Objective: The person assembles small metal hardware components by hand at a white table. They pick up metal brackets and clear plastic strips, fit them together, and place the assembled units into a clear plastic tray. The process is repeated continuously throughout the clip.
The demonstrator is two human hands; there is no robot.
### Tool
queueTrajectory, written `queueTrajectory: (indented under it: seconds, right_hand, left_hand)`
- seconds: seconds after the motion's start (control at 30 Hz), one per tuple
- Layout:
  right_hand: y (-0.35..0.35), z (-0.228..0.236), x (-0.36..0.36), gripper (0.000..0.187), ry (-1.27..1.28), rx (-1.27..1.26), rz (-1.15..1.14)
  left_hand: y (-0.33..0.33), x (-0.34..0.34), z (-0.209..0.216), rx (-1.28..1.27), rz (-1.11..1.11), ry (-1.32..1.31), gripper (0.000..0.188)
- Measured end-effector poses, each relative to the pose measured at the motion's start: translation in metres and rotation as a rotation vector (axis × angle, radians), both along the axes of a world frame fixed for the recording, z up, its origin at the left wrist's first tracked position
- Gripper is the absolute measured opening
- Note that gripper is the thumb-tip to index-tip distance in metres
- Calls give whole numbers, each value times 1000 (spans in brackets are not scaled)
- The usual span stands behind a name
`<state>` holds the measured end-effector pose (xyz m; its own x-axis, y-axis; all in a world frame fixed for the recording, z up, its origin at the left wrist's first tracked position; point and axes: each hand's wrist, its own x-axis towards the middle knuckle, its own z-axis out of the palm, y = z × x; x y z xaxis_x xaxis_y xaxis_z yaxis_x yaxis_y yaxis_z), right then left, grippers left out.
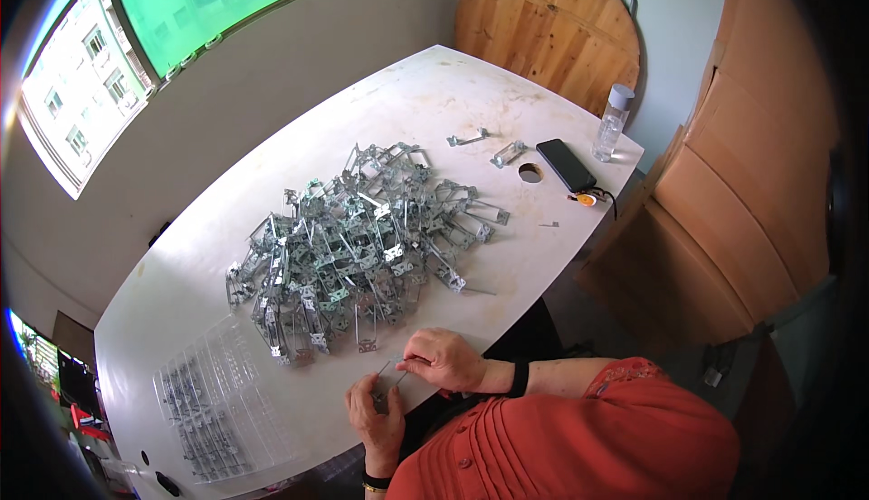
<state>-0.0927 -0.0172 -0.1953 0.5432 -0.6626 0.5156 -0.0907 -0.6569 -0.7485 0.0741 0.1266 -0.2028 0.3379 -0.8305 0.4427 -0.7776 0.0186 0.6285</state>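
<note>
Near the table's front edge, both my hands are on one small metal bracket with thin rods (400, 377). My left hand (376, 417) grips its lower end between thumb and fingers. My right hand (445, 361) pinches the upper end, fingers closed; the exact contact is too small to make out. Just beyond the hands lies a big tangled heap of similar silvery metal brackets (339, 247). To the left is a clear plastic tray (258, 390), with rows of small metal parts in its left portion.
Two loose brackets, one a metal bracket (509, 153), lie beyond the heap. A black phone (567, 166), a round table hole (530, 173) and a clear bottle (610, 129) are at the far right. Cardboard (715, 201) stands right of the white table (389, 93).
</note>
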Motion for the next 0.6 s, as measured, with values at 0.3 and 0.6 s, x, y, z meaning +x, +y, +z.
queueTrajectory:
  seconds: [0.3,0.6]
  right_hand:
    - [-3,-2,1,12,-123,14,11]
    - [1,7,-4,10,-101,160,-28]
  left_hand:
    - [1,0,-1,23,12,5,45]
    - [2,2,0,16,-48,-65,47]
